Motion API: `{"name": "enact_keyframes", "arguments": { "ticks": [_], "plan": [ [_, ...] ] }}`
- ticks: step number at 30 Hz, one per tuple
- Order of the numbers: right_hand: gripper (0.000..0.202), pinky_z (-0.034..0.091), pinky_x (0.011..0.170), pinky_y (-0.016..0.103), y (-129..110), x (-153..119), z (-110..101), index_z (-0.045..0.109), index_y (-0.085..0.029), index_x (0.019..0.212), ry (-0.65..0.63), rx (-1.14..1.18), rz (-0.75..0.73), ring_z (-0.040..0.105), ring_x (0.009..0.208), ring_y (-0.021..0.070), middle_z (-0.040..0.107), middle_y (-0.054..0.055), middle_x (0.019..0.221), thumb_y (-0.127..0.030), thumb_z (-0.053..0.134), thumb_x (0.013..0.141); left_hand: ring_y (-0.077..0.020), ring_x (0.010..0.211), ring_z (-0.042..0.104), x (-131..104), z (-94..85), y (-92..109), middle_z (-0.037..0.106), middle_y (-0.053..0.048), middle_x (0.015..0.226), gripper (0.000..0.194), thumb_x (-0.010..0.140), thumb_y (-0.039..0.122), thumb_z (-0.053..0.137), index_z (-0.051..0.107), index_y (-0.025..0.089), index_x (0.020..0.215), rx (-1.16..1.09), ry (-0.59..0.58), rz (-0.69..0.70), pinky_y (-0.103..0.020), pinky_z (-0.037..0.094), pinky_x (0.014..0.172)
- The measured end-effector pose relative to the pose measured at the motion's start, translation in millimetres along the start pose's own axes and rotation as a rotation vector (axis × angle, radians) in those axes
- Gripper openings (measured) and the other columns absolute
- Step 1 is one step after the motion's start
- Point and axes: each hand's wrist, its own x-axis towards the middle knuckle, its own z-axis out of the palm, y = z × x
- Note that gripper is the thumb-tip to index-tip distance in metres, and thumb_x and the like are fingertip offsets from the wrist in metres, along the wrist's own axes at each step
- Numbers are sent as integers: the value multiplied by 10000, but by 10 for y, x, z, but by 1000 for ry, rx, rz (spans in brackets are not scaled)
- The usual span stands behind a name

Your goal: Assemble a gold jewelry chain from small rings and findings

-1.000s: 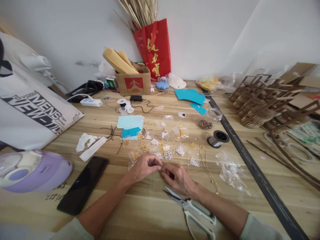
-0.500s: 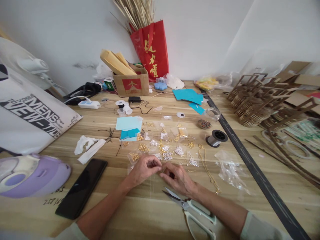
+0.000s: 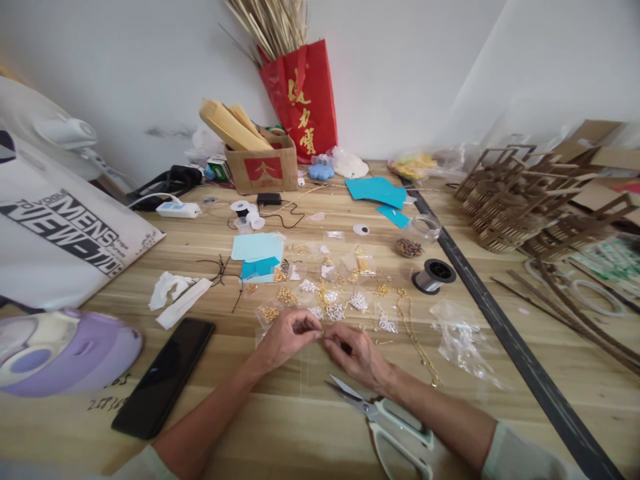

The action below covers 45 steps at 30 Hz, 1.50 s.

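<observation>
My left hand (image 3: 290, 338) and my right hand (image 3: 359, 357) meet fingertip to fingertip above the wooden table. Both are closed in a pinch, and whatever lies between the fingertips is too small to make out. Just beyond them are small heaps of gold beads (image 3: 269, 313) and silver beads (image 3: 335, 311), several on clear bags. Below my right hand lies a pair of scissors (image 3: 370, 410) with pale green handles, blades partly spread. A gold chain (image 3: 413, 330) is stretched out to the right of that hand.
A black phone (image 3: 164, 377) and a purple-and-white device (image 3: 75, 350) lie at the left. To the right are a wire spool (image 3: 434, 276), a crumpled clear bag (image 3: 463, 337) and small woven baskets (image 3: 530, 200). Blue cards (image 3: 376, 192), a cardboard box (image 3: 263, 167) and a red bag (image 3: 305, 100) stand farther back.
My right hand's fingers have shifted slightly, with the thumb and index finger drawn closer together at the left fingertips. My left hand is almost still.
</observation>
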Motion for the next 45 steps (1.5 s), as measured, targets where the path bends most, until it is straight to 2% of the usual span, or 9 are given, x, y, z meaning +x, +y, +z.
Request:
{"name": "enact_keyframes", "arguments": {
  "ticks": [10,20,26,30,34,39,45],
  "plan": [
    [140,342,512,203,0,4,-7,554,-181,875,-3,71,36,438,502,93,506,-42,585,-256,454,937,-125,642,572,19,-14,-26,641,-17,689,85,731,212,655,650,129,741,16,-42,-3,-226,450,609],
    [216,347,470,187,-38,39,-20,464,-191,843,-18,259,181,443,444,84,511,-60,522,-341,373,969,-137,643,610,43,-65,-58,656,-23,699,107,770,231,600,639,136,801,-40,16,8,-247,491,640],
    [265,334,450,184,-36,63,-42,467,-188,844,-35,295,184,440,434,84,516,-55,515,-408,380,963,-159,685,638,50,-143,-10,673,-34,720,132,760,254,620,645,137,817,-51,56,-19,-273,514,682],
    [282,337,451,181,-6,71,-42,470,-183,845,-41,319,195,439,433,80,530,-51,525,-430,395,957,-156,691,625,45,-174,32,666,-33,718,133,761,259,623,657,135,793,23,30,-11,-264,503,678],
    [284,336,445,176,-5,73,-41,466,-182,841,-40,331,187,439,435,78,535,-51,527,-434,400,955,-159,727,621,31,-131,-9,687,-47,796,162,746,249,643,683,135,854,101,-20,-8,-259,493,682],
    [270,329,439,172,-34,73,-54,487,-176,827,-38,303,159,443,444,77,527,-48,529,-407,420,950,-166,716,620,7,-47,-34,700,-50,782,177,752,257,651,706,144,878,179,-101,-10,-258,493,672],
    [222,328,446,173,-19,67,-49,509,-169,827,-37,295,147,433,443,73,531,-50,529,-349,447,940,-153,684,595,7,-24,18,691,-40,744,133,786,236,603,697,142,783,244,-74,19,-233,454,633]
  ]
}}
